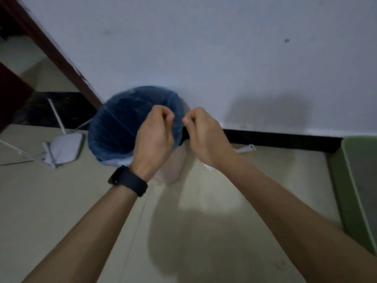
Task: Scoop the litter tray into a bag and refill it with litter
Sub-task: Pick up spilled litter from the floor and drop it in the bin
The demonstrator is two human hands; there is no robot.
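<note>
My left hand and my right hand are raised side by side over the floor, fingers pinched together. A thin, nearly clear plastic bag hangs below them, blurred; both hands seem to pinch its top edge. The green litter tray stands on the floor at the far right, cut off by the frame, with grey litter inside. My left wrist wears a dark watch.
A bin with a blue liner stands against the white wall just behind my hands. A white device with thin antennae lies on the floor to the left. A small white object rests by the black skirting. A dark door frame runs up the left.
</note>
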